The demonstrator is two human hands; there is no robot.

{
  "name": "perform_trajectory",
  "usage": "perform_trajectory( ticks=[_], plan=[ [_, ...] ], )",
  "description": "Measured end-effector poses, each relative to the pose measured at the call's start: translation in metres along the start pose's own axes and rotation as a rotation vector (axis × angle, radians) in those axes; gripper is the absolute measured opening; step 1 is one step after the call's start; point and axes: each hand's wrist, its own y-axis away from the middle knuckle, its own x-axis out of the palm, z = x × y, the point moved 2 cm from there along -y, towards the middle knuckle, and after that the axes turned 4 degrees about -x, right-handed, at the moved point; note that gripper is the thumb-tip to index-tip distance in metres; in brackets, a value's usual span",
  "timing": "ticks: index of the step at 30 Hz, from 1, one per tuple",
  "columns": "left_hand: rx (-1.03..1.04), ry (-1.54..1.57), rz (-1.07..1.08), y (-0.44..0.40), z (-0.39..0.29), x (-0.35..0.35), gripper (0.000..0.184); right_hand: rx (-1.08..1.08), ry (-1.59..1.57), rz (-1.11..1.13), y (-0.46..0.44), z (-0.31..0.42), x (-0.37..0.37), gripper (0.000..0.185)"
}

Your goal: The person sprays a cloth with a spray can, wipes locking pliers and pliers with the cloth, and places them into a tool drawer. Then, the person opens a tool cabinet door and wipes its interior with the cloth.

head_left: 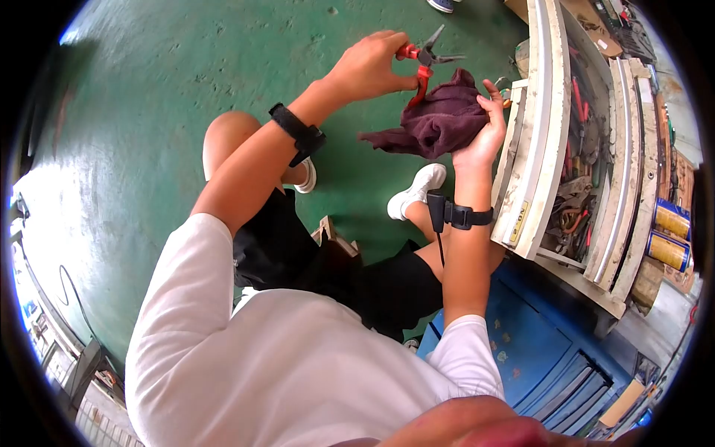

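Note:
Red-handled pliers point(426, 56) are in my left hand point(370, 65), with their jaws spread apart and facing up and to the right. My left fingers are closed round one handle; the other handle reaches down to a dark maroon cloth point(439, 119). That bunched cloth lies in my right hand point(482, 134), whose fingers curl up along its right side. One loose end of the cloth trails to the left. Part of my right palm is hidden behind the cloth.
A pulled-out drawer point(530, 149) close to my right hand holds several tools point(573, 208). Yellow-and-blue cans point(668, 249) stand at the far right. Below is a blue cabinet point(521, 335). A small wooden piece point(339, 237) is on the green floor point(164, 89) between my legs.

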Motion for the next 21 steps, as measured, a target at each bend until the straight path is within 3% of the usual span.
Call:
perform_trajectory(
  ticks=[6,11,15,17,21],
  plan=[
    [0.107,-0.164,-0.072,0.003,-0.008,0.010,0.041,-0.025,-0.066,-0.012,-0.004,-0.005,0.008,0.045],
    [0.093,-0.281,-0.170,-0.001,-0.013,0.012,0.038,0.026,-0.400,0.192,-0.007,-0.014,0.006,0.057],
    [0.097,-0.331,-0.224,-0.001,-0.015,0.011,0.034,0.056,-0.378,0.296,-0.007,-0.008,0.013,0.065],
    [0.115,-0.324,-0.243,-0.002,-0.017,0.008,0.032,-0.102,-0.121,0.289,-0.010,-0.006,0.015,0.063],
    [0.160,-0.374,-0.264,-0.004,-0.022,-0.003,0.029,-0.205,-0.012,0.323,-0.013,-0.011,0.014,0.059]
  ],
)
